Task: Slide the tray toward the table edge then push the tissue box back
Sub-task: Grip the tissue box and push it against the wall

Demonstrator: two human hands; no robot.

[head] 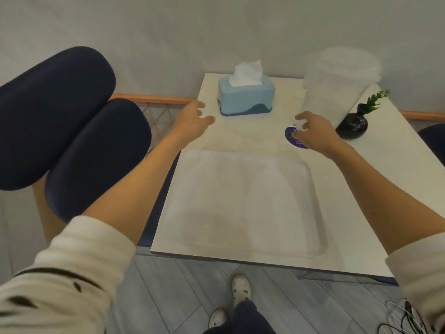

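Note:
A pale rectangular tray (240,203) lies on the white table (375,179), close to the table's near edge. A light blue tissue box (245,97) with a white tissue sticking out stands at the far side of the table. My left hand (192,121) hovers open just left of and in front of the box, not touching it. My right hand (313,131) is open with curled fingers above the table, right of the box and beyond the tray's far right corner. Neither hand holds anything.
A blurred white cup shape (337,85) stands at the far right, beside a black vase (352,125) with a green sprig. A round purple sticker (292,138) lies under my right hand. Dark blue padded chairs (72,131) stand left of the table.

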